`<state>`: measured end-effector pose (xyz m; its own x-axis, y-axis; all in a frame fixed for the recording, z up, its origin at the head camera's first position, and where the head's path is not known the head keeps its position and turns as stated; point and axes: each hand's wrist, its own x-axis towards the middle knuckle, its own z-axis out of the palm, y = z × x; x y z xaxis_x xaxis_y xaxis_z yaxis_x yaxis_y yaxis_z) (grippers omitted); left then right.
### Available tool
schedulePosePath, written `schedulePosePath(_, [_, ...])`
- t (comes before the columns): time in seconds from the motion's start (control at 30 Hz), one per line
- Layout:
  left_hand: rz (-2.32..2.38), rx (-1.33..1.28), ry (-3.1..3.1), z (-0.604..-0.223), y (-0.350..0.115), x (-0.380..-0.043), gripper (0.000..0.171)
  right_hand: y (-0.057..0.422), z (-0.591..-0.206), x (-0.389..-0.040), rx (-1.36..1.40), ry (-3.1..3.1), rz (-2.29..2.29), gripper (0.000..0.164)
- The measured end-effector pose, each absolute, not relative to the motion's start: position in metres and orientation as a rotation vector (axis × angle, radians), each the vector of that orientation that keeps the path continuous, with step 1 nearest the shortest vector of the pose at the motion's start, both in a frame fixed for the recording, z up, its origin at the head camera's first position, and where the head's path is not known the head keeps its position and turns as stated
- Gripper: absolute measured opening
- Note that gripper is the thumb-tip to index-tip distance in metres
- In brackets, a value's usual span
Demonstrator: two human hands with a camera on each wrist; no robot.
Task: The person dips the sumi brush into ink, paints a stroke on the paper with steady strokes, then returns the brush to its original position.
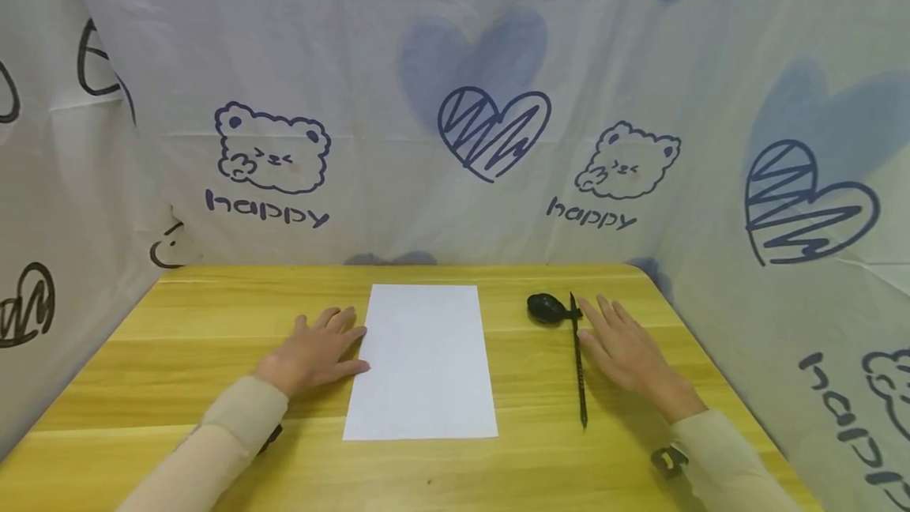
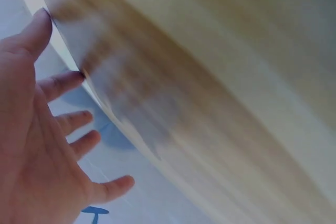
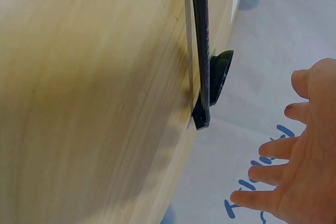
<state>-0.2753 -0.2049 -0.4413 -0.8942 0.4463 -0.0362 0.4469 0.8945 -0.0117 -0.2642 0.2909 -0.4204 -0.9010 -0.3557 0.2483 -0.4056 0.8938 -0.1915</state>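
A blank white sheet of paper (image 1: 425, 362) lies upright on the wooden table. My left hand (image 1: 316, 355) is at its left side, fingers spread, with the thumb and index fingertips right at the paper's edge. In the left wrist view the left palm (image 2: 37, 145) shows, holding nothing. To the paper's right, a slim black pen-like stick (image 1: 579, 374) lies lengthwise, its far end against a small black oval piece (image 1: 546, 308). My right hand (image 1: 629, 348) is just right of the stick, fingers extended. The right wrist view shows the right hand (image 3: 299, 171) apart from the stick (image 3: 201, 40).
The yellow wood-grain table (image 1: 213, 322) ends at a printed white curtain (image 1: 384, 101) at the back, with more cloth along both sides. A small black clip-like piece (image 1: 670, 461) is by the right sleeve.
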Motion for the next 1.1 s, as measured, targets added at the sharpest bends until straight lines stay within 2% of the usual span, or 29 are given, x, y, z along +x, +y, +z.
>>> schedulePosePath(0.37, [-0.126,0.694,3.077,-0.441,-0.189,-0.272,0.070,0.290,-0.420,-0.263,0.598,-2.844,0.356,0.055])
schedulePosePath(1.1, [0.055,0.605,2.964,-0.443,-0.193,-0.273,0.077,0.290,-0.420,-0.264,0.622,-2.855,0.372,0.057])
